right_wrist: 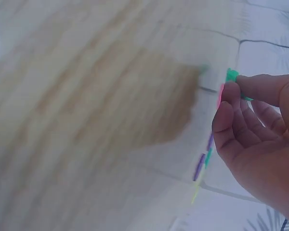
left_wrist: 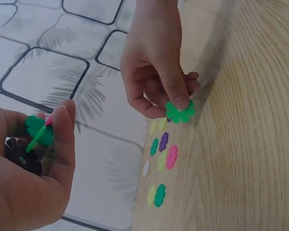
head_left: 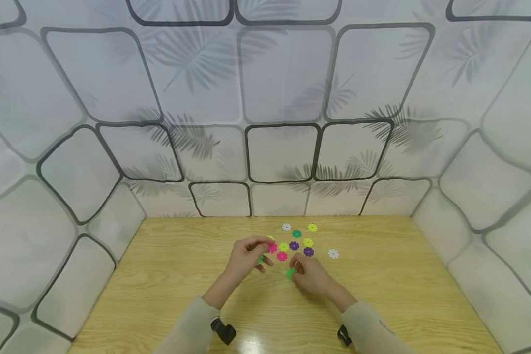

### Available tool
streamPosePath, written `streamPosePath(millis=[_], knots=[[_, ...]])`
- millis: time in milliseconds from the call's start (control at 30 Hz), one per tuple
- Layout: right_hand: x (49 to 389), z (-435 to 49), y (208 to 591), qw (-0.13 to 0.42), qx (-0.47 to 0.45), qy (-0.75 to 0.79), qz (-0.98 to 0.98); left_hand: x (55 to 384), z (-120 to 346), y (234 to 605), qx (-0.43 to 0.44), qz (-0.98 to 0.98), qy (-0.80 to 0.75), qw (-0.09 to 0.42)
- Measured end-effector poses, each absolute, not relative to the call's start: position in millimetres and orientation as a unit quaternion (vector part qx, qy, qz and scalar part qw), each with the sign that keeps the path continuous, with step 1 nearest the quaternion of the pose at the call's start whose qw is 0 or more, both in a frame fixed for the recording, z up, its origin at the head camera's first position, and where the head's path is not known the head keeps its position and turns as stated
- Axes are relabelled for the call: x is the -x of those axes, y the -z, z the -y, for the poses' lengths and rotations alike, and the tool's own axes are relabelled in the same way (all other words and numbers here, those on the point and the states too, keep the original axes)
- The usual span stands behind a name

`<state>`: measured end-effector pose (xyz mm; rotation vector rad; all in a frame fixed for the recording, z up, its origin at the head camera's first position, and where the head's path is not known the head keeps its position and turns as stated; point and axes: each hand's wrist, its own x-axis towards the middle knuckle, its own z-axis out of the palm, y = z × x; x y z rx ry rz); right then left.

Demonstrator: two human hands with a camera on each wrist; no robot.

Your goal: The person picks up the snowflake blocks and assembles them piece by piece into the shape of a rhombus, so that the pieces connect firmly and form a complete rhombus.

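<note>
Centre frame, the right hand [head_left: 311, 278] pinches a green flower disc [left_wrist: 179, 110]; the left hand [head_left: 247, 256] grasps joined discs [left_wrist: 31, 144] above the wooden table [head_left: 168, 275].

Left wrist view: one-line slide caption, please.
Right hand pinches a green flower disc above the wooden table; left hand holds joined discs.

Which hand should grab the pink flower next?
Probably the left hand: the pink flower lies just beside its fingers, though it already holds joined pieces. The right hand pinches a green flower.
</note>
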<state>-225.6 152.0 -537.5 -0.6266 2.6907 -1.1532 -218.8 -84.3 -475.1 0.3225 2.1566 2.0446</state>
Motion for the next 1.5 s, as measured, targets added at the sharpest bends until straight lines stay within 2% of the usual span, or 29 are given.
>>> streamPosePath(millis=[233, 500, 1000, 1500], knots=[[229, -156, 526, 0.038, 0.191, 0.398, -0.897, 218, 86, 474, -0.129, -0.746, -0.651, 0.062], [224, -160, 496, 0.012, 0.213, 0.471, -0.856, 217, 87, 473, -0.148, -0.754, -0.638, 0.055], [227, -155, 486, -0.051, 0.237, 0.503, -0.829, 219, 86, 476, -0.162, -0.739, -0.651, 0.067], [224, -147, 476, -0.051, 0.243, 0.507, -0.826, 219, 84, 475, -0.155, -0.738, -0.652, 0.085]])
